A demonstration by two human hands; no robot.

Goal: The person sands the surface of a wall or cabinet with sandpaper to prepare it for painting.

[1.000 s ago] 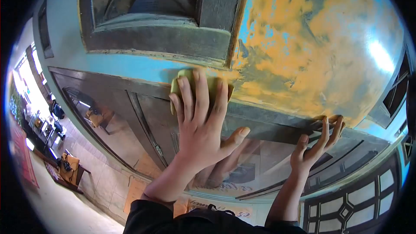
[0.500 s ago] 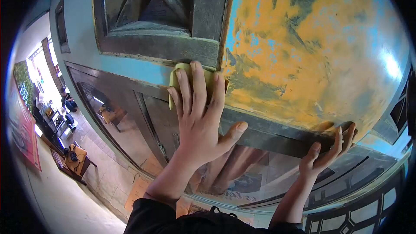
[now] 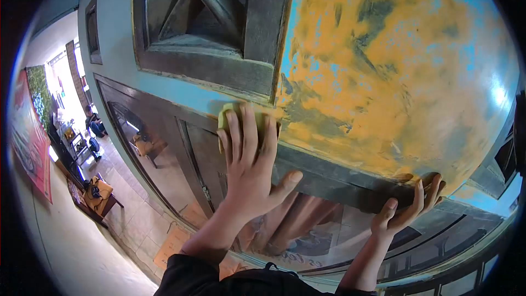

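My left hand (image 3: 249, 167) presses a yellow-green sheet of sandpaper (image 3: 224, 115) flat under its fingers. The sheet lies over the dark wooden beam and the lower edge of the light-blue strip (image 3: 181, 89), by the corner of the orange-patched wall panel (image 3: 378, 93). The fingers cover most of the sheet, and the thumb sticks out to the right. Farther right, my right hand (image 3: 408, 211) holds nothing, fingers apart, its fingertips touching the lower edge of the panel near the dark beam (image 3: 339, 178).
Above the left hand is a dark wooden vent frame (image 3: 203, 57) with crossed bars. Glass panes (image 3: 318, 225) sit below the beam. At the far left, a chair (image 3: 98, 194) stands on the tiled floor, and a person (image 3: 94, 120) is farther back.
The left hand and sandpaper have slid a little lower, away from the vent frame. My view has tilted slightly upward; the right hand stays at the panel's lower edge.
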